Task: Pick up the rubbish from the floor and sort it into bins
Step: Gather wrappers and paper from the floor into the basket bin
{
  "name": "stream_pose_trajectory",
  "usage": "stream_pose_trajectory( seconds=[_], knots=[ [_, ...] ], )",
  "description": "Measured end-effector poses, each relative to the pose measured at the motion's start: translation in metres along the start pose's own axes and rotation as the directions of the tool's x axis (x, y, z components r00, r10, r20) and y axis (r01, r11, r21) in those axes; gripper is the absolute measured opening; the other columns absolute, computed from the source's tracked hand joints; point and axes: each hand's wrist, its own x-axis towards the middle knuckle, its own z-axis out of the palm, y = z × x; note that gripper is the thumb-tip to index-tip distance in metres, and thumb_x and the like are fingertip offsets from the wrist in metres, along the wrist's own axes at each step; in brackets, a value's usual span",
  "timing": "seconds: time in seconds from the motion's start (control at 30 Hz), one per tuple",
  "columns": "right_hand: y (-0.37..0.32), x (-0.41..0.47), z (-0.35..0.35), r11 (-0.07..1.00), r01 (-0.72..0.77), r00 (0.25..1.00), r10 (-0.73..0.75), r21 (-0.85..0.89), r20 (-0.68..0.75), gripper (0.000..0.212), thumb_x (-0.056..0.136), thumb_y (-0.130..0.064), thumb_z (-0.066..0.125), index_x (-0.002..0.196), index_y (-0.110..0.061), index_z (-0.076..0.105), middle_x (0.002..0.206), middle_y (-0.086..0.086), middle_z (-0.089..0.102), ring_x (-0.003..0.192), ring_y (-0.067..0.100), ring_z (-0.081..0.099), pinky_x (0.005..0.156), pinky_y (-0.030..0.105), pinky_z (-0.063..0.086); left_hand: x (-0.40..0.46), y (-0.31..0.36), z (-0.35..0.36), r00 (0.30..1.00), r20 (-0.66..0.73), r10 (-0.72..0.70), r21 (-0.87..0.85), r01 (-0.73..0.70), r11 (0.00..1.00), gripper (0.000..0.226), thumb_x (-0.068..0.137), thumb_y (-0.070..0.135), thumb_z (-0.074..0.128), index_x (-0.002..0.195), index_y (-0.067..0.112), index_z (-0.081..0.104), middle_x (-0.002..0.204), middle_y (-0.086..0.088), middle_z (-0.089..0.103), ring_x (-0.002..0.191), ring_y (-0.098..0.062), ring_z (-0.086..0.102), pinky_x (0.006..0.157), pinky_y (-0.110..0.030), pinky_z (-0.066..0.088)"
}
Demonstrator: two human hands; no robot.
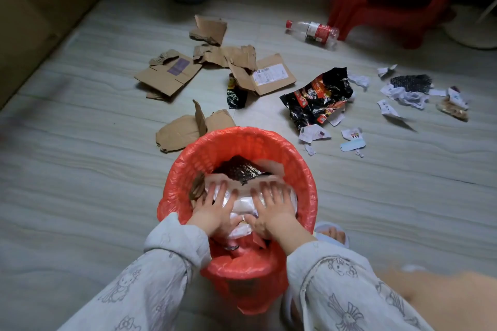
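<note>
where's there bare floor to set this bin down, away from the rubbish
Bare floor lies left of the red bin, below the cardboard pieces. Another patch lies right of the bin, below the paper scraps. Ahead it is crowded.

Single head view, looking steeply down, close over bin (304, 169), floor (80, 169) beyond.

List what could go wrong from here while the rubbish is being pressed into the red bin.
1. Both hands, left hand and right hand, press flat on white rubbish piled near the red bin rim; it may spill out.
2. The thin red liner could tear.
3. Cardboard pieces may not fit.
</note>
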Motion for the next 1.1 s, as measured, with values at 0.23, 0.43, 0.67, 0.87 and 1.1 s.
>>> stream_pose_trajectory(
  seconds=[0.23, 0.43, 0.67, 0.87, 1.1],
  knots=[
    [-0.002, 0.020, 0.004, 0.997, 0.023, 0.997, -0.018, -0.068, 0.076, 0.066, 0.096, -0.056, 0.008, 0.149, -0.021, -0.009, 0.157, 0.005, -0.015, 0.145, 0.025, -0.016, 0.112, 0.048, -0.018, 0.019, 0.003, 0.015, 0.995, 0.097, -0.028, -0.025, 0.030, 0.999, 0.073, 0.093, 0.061, 0.015, 0.147, 0.022, -0.014, 0.154, -0.006, -0.025, 0.140, -0.030, -0.025, 0.114, -0.049, -0.008],
    [0.010, 0.001, -0.005, 0.992, 0.110, 0.994, -0.111, 0.062, 0.012, 0.070, 0.095, -0.057, 0.016, 0.151, -0.018, -0.003, 0.159, 0.007, -0.009, 0.146, 0.022, -0.012, 0.114, 0.045, -0.013, 0.008, 0.000, -0.001, 0.991, 0.135, 0.000, -0.020, 0.003, 1.000, 0.072, 0.094, 0.059, 0.021, 0.147, 0.026, -0.014, 0.153, -0.004, -0.028, 0.141, -0.029, -0.023, 0.113, -0.053, -0.006],
    [0.015, -0.031, -0.023, 0.961, 0.225, 0.970, -0.206, 0.161, -0.127, 0.078, 0.094, -0.053, 0.034, 0.149, -0.005, 0.007, 0.159, 0.009, 0.006, 0.146, 0.023, 0.004, 0.118, 0.043, 0.003, -0.022, -0.003, -0.035, 0.995, 0.089, 0.054, -0.105, -0.044, 0.993, 0.063, 0.097, 0.023, 0.036, 0.149, 0.018, 0.002, 0.156, -0.013, -0.014, 0.144, -0.034, -0.009, 0.117, -0.047, 0.002],
    [0.023, -0.063, -0.048, 0.947, 0.236, 0.946, -0.172, 0.220, -0.274, 0.057, 0.093, -0.039, 0.043, 0.140, -0.008, 0.035, 0.151, 0.011, 0.030, 0.139, 0.026, 0.027, 0.114, 0.045, 0.020, -0.066, 0.000, -0.068, 0.985, -0.160, 0.063, -0.344, -0.115, 0.932, 0.051, 0.092, 0.002, 0.032, 0.141, 0.014, 0.035, 0.139, -0.013, 0.047, 0.125, -0.026, 0.047, 0.095, -0.027, 0.040],
    [0.071, -0.094, -0.099, 0.897, 0.197, 0.898, -0.003, 0.396, -0.440, 0.044, 0.094, -0.020, 0.039, 0.138, -0.014, 0.041, 0.142, 0.012, 0.046, 0.128, 0.029, 0.045, 0.102, 0.035, 0.038, -0.084, 0.016, -0.121, 0.847, -0.514, 0.135, -0.241, -0.294, 0.925, 0.040, 0.092, 0.009, 0.038, 0.124, 0.021, 0.058, 0.129, 0.002, 0.059, 0.115, -0.017, 0.056, 0.097, -0.031, 0.044]
  ],
)
